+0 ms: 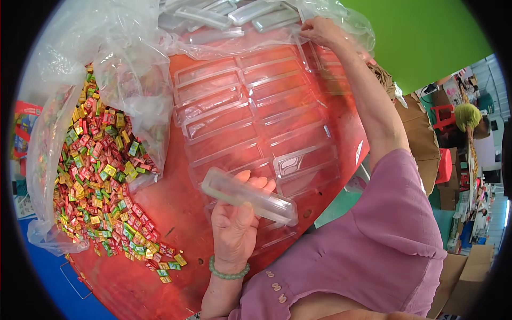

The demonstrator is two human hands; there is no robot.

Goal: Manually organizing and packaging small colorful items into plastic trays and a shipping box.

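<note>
Fingers of left hand point(234, 218) gripping clear plastic case point(249, 196), right hand point(318, 29) pinching plastic bag point(341, 16), red table point(176, 208)

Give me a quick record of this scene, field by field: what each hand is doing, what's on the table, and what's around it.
Left hand: the left hand holds a clear plastic box above the table.
Right hand: the right hand reaches out to the far plastic bag, touching the bag of clear boxes.
Table: a red table bears rows of clear trays.
Candy: a heap of small wrapped candies spills from a clear bag at the left.
Wrist: green bead bracelet.
Background: cardboard boxes at the right.
</note>
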